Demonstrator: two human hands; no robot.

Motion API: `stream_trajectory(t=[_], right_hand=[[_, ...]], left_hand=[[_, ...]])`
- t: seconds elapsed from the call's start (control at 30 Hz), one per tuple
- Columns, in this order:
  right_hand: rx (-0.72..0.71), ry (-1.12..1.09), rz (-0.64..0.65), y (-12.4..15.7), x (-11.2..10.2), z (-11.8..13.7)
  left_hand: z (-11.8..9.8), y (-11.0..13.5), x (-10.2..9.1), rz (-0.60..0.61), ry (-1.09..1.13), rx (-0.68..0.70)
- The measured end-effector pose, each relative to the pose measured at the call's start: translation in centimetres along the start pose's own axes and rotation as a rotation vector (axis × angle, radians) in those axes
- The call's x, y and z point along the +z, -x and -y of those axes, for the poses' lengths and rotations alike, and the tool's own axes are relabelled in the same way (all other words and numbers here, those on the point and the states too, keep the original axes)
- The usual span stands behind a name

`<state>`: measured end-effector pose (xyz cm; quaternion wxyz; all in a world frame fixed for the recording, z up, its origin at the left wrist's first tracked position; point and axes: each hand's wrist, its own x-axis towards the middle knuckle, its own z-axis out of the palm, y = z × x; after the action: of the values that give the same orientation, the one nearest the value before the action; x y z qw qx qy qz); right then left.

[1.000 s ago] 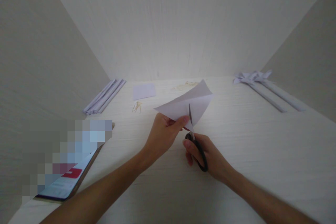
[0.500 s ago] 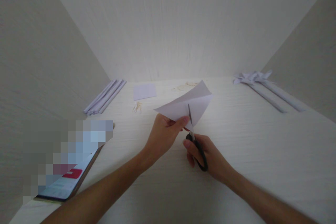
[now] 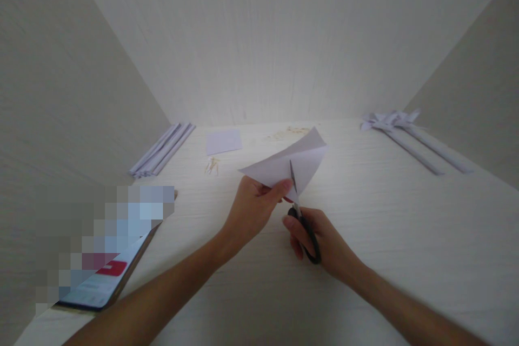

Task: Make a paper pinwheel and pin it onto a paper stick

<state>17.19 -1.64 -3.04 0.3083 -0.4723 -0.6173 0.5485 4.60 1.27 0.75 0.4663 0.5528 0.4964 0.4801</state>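
A creased sheet of white paper [image 3: 271, 166] is pinched at its lower edge by my left hand [image 3: 259, 197], thumb on top and fingers underneath. My right hand [image 3: 312, 235] is closed around the black handles of a pair of scissors [image 3: 311, 240]. One blade lies over the face of the paper, pointing away from me, close beside my left thumb. The other blade is hidden behind the sheet. The paper is held above the table, its far right corner raised.
Rolled white paper sticks [image 3: 162, 151] lie at the left wall. A flat paper square [image 3: 224, 141] lies near small wooden sticks [image 3: 212, 165], with more small pieces [image 3: 298, 130] at the back. Paper pinwheels [image 3: 391, 120] on paper sticks lie far right. A phone [image 3: 97, 286], partly blurred, rests at left.
The paper's raised far corner has dipped slightly. Both hands and the scissors stay in nearly the same place.
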Motion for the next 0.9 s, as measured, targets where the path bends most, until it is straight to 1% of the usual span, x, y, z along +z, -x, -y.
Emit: stream_trajectory(t=[0.43, 0.9], right_hand=[[0.028, -0.020, 0.001, -0.01, 0.09, 0.04], [0.022, -0.007, -0.001, -0.04, -0.07, -0.15]], left_hand=[[-0.03, -0.11, 0.09, -0.008, 0.034, -0.008], [0.09, -0.04, 0.10, -0.008, 0.034, -0.018]])
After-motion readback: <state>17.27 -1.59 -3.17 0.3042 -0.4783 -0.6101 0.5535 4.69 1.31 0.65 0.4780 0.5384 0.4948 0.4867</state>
